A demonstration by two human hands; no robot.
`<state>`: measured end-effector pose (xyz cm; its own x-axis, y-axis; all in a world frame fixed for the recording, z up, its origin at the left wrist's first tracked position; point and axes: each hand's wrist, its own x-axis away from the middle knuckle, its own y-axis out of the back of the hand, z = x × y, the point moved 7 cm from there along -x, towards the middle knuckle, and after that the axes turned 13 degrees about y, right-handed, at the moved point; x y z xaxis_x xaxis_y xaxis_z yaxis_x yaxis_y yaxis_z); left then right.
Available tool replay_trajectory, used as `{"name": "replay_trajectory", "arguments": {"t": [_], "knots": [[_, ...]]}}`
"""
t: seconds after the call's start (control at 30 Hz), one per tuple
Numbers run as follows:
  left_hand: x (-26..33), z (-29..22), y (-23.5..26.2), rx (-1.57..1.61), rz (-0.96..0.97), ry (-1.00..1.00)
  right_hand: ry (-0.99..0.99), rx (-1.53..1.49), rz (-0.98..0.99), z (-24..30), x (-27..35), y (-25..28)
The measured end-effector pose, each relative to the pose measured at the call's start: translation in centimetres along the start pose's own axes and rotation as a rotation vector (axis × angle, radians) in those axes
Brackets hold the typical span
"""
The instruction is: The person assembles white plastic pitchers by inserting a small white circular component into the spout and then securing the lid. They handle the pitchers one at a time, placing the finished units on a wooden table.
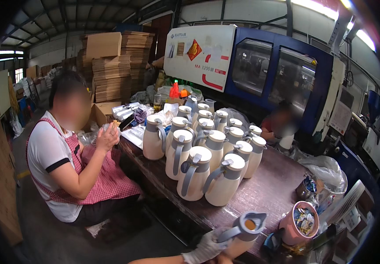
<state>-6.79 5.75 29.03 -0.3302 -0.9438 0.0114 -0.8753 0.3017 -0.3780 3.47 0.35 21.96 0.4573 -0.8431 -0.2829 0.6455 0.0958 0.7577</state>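
A cream vacuum jug (238, 246) with a grey collar and spout is tilted at the table's near edge, without a lid. A round orange-brown spot shows in its open mouth. My left hand (207, 247), in a whitish glove, is closed around the jug's grey handle. Below the jug, a small patch of bare skin at the lower edge may belong to my right hand (224, 259); its fingers are hidden. Beyond them, several similar lidded jugs (193, 180) stand upright in a close group on the dark brown table (269, 185).
A pink bucket (290, 229) of small parts and a metal tin (303, 190) stand at the right. A person in a checked apron (97, 189) sits at the left, holding food. Another person (269, 127) is behind the jugs, before a large blue-and-white machine (234, 57). Cardboard stacks (111, 75) rise behind.
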Motion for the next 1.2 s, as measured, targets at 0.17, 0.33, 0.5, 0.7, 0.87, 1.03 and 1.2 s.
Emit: {"name": "replay_trajectory", "arguments": {"t": [0.17,0.33,0.5,0.7,0.87,1.03,1.2], "knots": [[4.4,-3.5,3.8,0.026,-0.045,0.117,-0.263,-0.267,0.273,1.1,7.8,-2.0],[4.8,0.7,2.6,-0.112,-0.028,0.118,-0.326,-0.36,0.225,-4.1,12.8,-5.3],[5.0,3.4,1.6,-0.173,0.0,0.212,-0.481,-0.527,0.175,-4.8,14.2,-5.0],[4.3,7.3,1.5,-0.277,0.074,0.28,-0.363,-0.374,0.157,-7.6,16.1,-7.3],[3.7,6.7,0.9,-0.167,0.112,0.234,-0.255,-0.271,0.102,-7.7,15.2,-7.6],[4.1,7.9,1.3,-0.19,0.102,0.241,-0.462,-0.259,0.005,-7.8,17.0,2.1],[3.8,6.1,0.0,-0.48,0.084,0.245,-0.82,-0.257,-0.779,-14.0,31.4,17.7]]}}
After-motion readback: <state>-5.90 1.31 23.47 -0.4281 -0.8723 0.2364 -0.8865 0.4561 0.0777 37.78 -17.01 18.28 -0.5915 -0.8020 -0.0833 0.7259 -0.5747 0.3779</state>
